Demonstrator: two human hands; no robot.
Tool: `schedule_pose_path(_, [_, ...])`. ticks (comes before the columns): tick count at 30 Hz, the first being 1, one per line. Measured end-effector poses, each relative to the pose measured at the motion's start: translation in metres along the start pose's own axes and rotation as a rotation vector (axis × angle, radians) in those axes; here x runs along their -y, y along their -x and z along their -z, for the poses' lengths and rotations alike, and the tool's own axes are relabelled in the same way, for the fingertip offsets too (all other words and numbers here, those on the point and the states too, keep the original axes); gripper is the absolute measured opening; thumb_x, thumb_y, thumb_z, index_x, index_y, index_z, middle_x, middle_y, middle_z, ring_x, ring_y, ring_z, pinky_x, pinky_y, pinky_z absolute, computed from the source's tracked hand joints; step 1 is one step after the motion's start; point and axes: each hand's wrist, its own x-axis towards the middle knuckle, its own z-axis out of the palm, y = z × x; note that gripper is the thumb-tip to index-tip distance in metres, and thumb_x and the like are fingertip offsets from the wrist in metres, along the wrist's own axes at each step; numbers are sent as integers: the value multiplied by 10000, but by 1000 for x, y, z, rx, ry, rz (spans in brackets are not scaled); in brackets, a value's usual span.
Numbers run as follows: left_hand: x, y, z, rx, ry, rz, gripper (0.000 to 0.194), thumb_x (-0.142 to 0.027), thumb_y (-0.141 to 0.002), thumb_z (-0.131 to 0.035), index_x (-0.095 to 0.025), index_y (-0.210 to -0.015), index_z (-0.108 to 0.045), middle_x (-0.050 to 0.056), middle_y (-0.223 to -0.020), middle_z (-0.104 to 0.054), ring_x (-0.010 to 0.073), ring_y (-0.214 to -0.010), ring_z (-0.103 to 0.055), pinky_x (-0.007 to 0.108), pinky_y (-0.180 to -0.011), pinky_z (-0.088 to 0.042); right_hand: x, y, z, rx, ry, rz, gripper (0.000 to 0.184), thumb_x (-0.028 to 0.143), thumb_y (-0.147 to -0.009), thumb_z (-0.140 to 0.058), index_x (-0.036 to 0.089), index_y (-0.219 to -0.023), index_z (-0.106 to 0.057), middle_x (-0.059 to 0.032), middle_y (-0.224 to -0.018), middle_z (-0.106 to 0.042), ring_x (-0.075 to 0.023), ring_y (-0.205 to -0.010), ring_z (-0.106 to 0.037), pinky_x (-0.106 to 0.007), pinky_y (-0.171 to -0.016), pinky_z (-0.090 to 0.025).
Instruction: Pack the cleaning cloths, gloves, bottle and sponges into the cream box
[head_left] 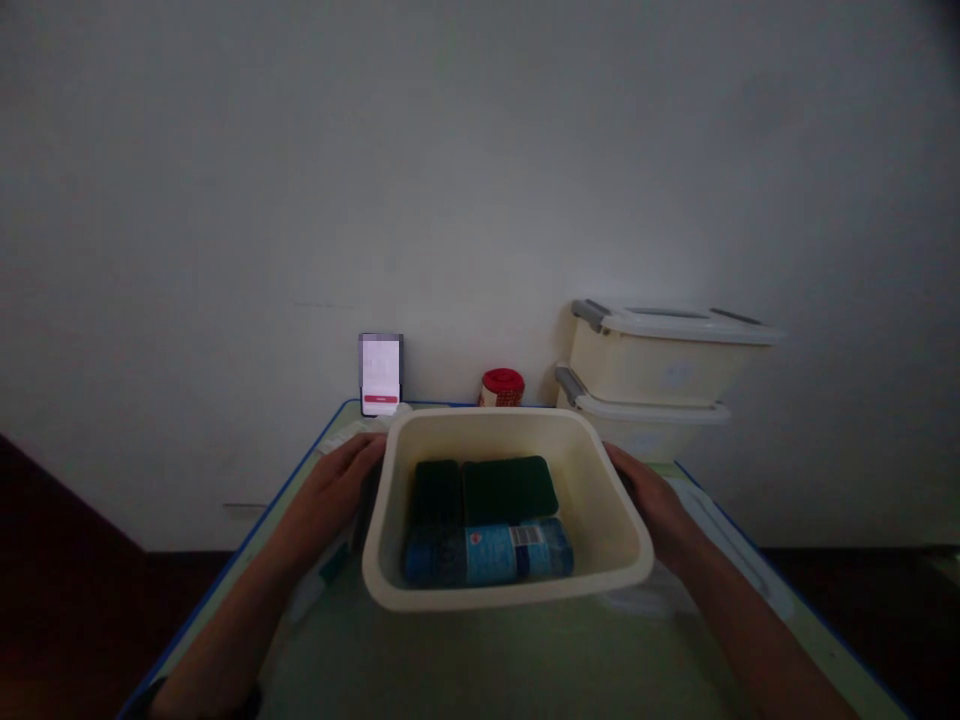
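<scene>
Between my hands is a cream plastic storage bin (510,600), without a lid, its opening tipped toward me. My left hand (346,478) grips its left side, and my right hand (651,497) grips the right side; the fingertips of both are hidden behind the bin. Inside lie two dark green pads (510,490), one narrower and to the left. In front of them rests a blue cylinder (491,552) with a printed label and a barcode. Whether the bin touches the table cannot be made out.
Two lidded cream boxes (645,365) with grey latches are stacked at the back right. A red roll (502,387) and an upright phone (381,375) stand by the wall. A translucent lid (731,545) lies at the right of the blue-edged green table (480,670).
</scene>
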Motion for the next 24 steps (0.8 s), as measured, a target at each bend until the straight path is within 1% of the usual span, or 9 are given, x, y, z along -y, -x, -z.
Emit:
schedule_pose_path(3, [1,1,-2,11,72,15,432,-484,-826,-449,-183,-1090,-614,95,-1132,-657,275,-1069,-579,411,-906,-451,8,-10,-2,68,-5,35,316,420,-735,-543,202,-920,-676,-30,-995,-713,-246,-932,-641,-329,-763,-488])
schedule_pose_path(7, [-4,-8,0,-7,78,28,430,-462,-847,-414,-180,-1100,-618,88,-1171,-643,260,-1115,-558,403,-942,-435,30,-27,-1,88,28,124,268,360,-727,-537,228,-918,-671,7,-1027,-692,-225,-1030,-592,-295,-825,-453])
schedule_pose_path(11, [-22,-32,14,130,-22,24,410,-460,-833,-424,-206,-1080,-631,66,-1104,-678,248,-1013,-616,369,-849,-499,59,-42,0,127,94,192,222,318,-725,-537,225,-873,-673,10,-1041,-678,-212,-1041,-578,-287,-862,-431])
schedule_pose_path(13, [-33,-47,21,184,-72,-11,386,-433,-825,-438,-202,-1065,-635,62,-1048,-695,235,-951,-637,336,-799,-518,67,-49,-1,154,129,224,228,310,-740,-514,218,-879,-670,1,-1050,-677,-203,-1024,-586,-290,-868,-434])
schedule_pose_path(14, [-37,-54,24,229,-112,-15,380,-414,-818,-444,-197,-1065,-633,60,-981,-710,229,-893,-652,323,-752,-531,69,-52,-2,167,149,241,245,310,-753,-495,216,-900,-666,-4,-1059,-675,-200,-1016,-591,-295,-871,-438])
schedule_pose_path(16, [-43,-65,27,347,-195,50,396,-379,-800,-446,-174,-1096,-613,59,-807,-715,226,-716,-668,314,-599,-542,67,-57,-5,193,198,273,296,316,-789,-444,213,-970,-653,-17,-1085,-669,-196,-1011,-596,-314,-882,-442])
schedule_pose_path(18, [-43,-72,28,439,-233,122,427,-353,-793,-436,-154,-1143,-578,56,-722,-697,218,-612,-657,301,-505,-527,61,-61,-7,215,268,295,340,325,-820,-406,210,-1042,-638,-29,-1119,-659,-204,-1038,-586,-342,-916,-429])
schedule_pose_path(20, [-40,-76,28,501,-224,150,456,-345,-797,-427,-152,-1194,-537,72,-783,-702,223,-651,-667,297,-514,-535,55,-63,-6,254,350,303,346,331,-827,-417,208,-1057,-644,-38,-1126,-661,-223,-1060,-577,-367,-946,-411])
schedule_pose_path(24, [-32,-79,29,591,-267,110,466,-366,-807,-423,-180,-1221,-525,96,-946,-696,250,-799,-670,313,-589,-554,53,-68,0,364,482,310,313,319,-808,-470,207,-1014,-677,-37,-1073,-690,-254,-1016,-604,-382,-930,-430])
